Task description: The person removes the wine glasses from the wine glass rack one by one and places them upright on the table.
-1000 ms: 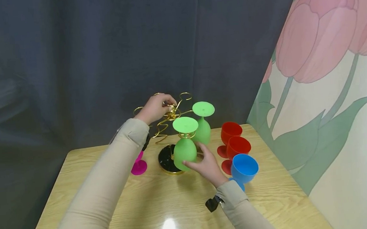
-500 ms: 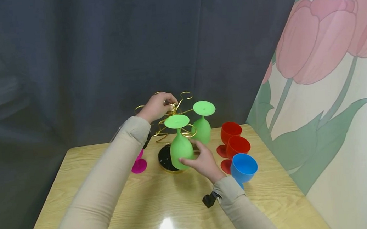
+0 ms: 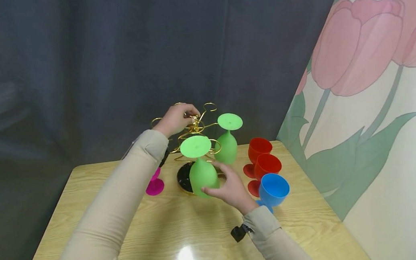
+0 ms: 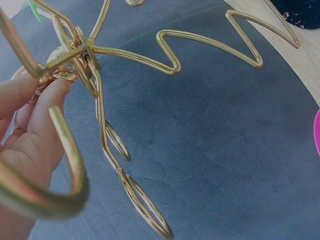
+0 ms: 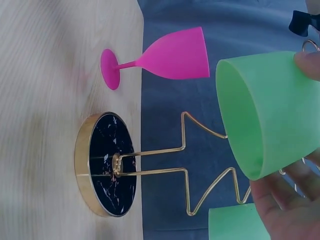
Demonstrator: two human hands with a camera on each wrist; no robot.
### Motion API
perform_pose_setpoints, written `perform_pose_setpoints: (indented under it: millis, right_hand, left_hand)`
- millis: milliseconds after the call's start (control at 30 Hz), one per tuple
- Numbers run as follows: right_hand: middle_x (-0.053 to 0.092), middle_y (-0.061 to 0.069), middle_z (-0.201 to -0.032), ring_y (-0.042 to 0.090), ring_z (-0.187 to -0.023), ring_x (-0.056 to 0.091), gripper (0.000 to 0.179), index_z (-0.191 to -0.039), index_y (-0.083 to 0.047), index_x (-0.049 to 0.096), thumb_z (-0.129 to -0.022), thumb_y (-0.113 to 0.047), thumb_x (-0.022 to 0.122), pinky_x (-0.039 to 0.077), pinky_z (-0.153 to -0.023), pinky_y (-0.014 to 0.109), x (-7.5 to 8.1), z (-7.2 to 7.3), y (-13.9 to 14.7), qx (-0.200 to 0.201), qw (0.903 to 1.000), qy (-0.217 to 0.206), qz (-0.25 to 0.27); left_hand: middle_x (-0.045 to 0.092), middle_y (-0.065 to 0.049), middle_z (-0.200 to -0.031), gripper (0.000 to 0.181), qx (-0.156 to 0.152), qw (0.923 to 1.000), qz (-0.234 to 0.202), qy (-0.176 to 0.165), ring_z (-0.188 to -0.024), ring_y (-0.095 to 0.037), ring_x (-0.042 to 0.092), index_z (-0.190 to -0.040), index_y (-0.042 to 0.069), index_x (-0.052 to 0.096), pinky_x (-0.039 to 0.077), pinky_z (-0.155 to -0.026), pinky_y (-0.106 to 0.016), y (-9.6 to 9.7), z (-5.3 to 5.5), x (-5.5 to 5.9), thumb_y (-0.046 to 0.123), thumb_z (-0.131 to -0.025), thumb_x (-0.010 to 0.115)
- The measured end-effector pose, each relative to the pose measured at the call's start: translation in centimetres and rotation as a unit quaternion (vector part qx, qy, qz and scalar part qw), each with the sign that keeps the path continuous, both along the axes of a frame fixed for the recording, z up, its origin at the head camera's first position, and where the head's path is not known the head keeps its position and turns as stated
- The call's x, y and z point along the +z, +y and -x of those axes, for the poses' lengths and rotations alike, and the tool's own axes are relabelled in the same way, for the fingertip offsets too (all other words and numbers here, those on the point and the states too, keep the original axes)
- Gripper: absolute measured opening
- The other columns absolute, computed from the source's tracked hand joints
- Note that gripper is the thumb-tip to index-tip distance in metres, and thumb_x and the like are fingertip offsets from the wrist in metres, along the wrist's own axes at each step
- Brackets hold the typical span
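Note:
My right hand [image 3: 234,189] grips the bowl of an upside-down green plastic wine goblet [image 3: 203,176], thumb and fingers on opposite sides. Its foot points up, in front and left of a ring of the gold wire glass rack [image 3: 214,146]. In the right wrist view the bowl's open mouth [image 5: 242,120] faces down toward the table, above the rack's round black base [image 5: 112,165]. At the rack's top, my left hand [image 3: 176,119] pinches the gold knob [image 4: 62,76]. A second green goblet [image 3: 226,148] hangs foot-up from a ring on the rack's right.
Two red goblets [image 3: 260,148] and a blue goblet [image 3: 274,189] stand upright on the right of the wooden table [image 3: 157,238]. A pink goblet [image 5: 175,54] stands on the left, partly behind the left sleeve. Behind is a dark curtain [image 3: 134,62]; a tulip-painted wall [image 3: 365,95] rises right.
The held goblet, its stem at the ring a second ago, has moved left and then toward me, out of the ring. My left hand stays on the rack's knob.

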State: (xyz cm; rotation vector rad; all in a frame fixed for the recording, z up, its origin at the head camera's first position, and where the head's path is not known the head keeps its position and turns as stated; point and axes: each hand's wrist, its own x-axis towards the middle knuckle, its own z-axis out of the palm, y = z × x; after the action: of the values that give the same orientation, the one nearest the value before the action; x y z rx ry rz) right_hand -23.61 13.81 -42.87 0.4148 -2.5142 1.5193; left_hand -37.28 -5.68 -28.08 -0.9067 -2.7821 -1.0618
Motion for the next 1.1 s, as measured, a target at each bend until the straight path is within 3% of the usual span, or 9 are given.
perform_pose_setpoints:
  millis: [300, 467, 667, 933, 1100]
  right_hand:
    - [0.059, -0.002, -0.135, 0.022, -0.121, 0.056, 0.075, -0.141, -0.020, 0.058, -0.074, -0.019, 0.091, 0.053, -0.098, 0.046, -0.5, -1.4, 1.2, 0.022, 0.9997, 0.014, -0.006]
    - [0.062, -0.004, -0.129, 0.021, -0.117, 0.058, 0.073, -0.138, -0.016, 0.059, -0.073, -0.019, 0.091, 0.054, -0.095, 0.046, -1.4, -2.1, 2.3, 0.017, 0.9986, 0.016, -0.048]
    - [0.062, 0.002, -0.129, 0.025, -0.116, 0.057, 0.075, -0.137, -0.013, 0.059, -0.070, -0.020, 0.092, 0.055, -0.091, 0.051, -2.4, -2.8, 3.3, 0.004, 0.9948, 0.016, -0.100]
    - [0.060, 0.006, -0.132, 0.028, -0.120, 0.052, 0.078, -0.137, -0.012, 0.060, -0.067, -0.021, 0.095, 0.054, -0.089, 0.050, -3.0, -2.9, 4.3, -0.013, 0.9805, 0.039, -0.192]
    - [0.060, 0.009, -0.132, 0.030, -0.120, 0.053, 0.081, -0.137, -0.008, 0.060, -0.066, -0.022, 0.096, 0.055, -0.089, 0.049, -3.2, -3.1, 4.6, -0.017, 0.9755, 0.054, -0.213]
  left_hand:
    - [0.065, -0.018, -0.118, 0.024, 0.002, 1.0000, -0.009, 0.000, -0.109, -0.033, 0.059, -0.120, 0.000, 0.069, 0.049, -0.096, -0.044, -0.1, 0.1, -0.1, -0.002, -0.098, 0.063]
    - [0.064, -0.017, -0.118, 0.024, 0.005, 0.9999, -0.015, 0.001, -0.106, -0.032, 0.058, -0.120, 0.001, 0.069, 0.049, -0.095, -0.044, 0.1, 0.0, -0.1, -0.001, -0.098, 0.062]
    - [0.064, -0.017, -0.119, 0.023, 0.013, 0.9998, -0.016, 0.003, -0.106, -0.032, 0.059, -0.120, 0.001, 0.069, 0.049, -0.095, -0.044, 0.3, 0.0, -0.2, 0.000, -0.099, 0.061]
    - [0.064, -0.017, -0.119, 0.023, 0.021, 0.9995, -0.009, 0.019, -0.110, -0.033, 0.062, -0.120, 0.001, 0.069, 0.051, -0.096, -0.044, 0.5, -0.2, -0.5, -0.001, -0.099, 0.061]
    - [0.064, -0.016, -0.118, 0.024, 0.027, 0.9992, -0.006, 0.030, -0.110, -0.032, 0.062, -0.121, 0.001, 0.070, 0.052, -0.097, -0.043, 0.6, -0.3, -0.7, -0.002, -0.099, 0.060]
